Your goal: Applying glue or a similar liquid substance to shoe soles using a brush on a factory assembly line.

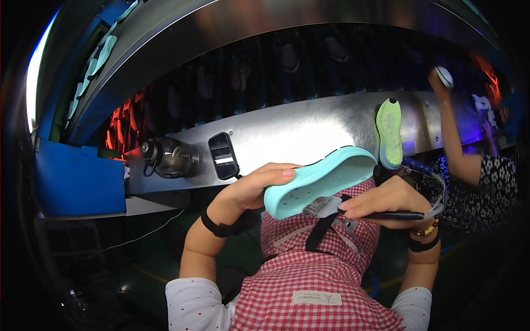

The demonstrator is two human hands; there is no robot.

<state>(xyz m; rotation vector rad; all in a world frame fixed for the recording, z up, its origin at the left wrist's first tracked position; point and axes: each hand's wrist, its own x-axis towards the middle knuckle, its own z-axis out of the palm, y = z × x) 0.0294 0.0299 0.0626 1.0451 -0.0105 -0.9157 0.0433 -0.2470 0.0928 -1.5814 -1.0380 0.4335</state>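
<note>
A light turquoise shoe sole (339, 175) is held tilted in front of my red-checked apron, its hollow inner side facing up towards me. My left hand (248, 188) grips it at the left end, with the thumb over the rim. In my right hand (386, 199) is a brush (321, 207) with a black handle and pale bristles. The bristles reach inside the near-left part of the sole, by its row of small holes. Fingers of my right hand wrap the brush close to its head. A grey tube curves by the handle's rear end.
Along the metal ledge (287, 129) stand a dark jug (170, 157), a black tray (223, 155) and a yellow-green sole (390, 133). Behind it, a dark machine carries several soles. At right, a co-worker's arm (457, 135) holds a white sole (444, 76). A blue box (80, 179) juts out left.
</note>
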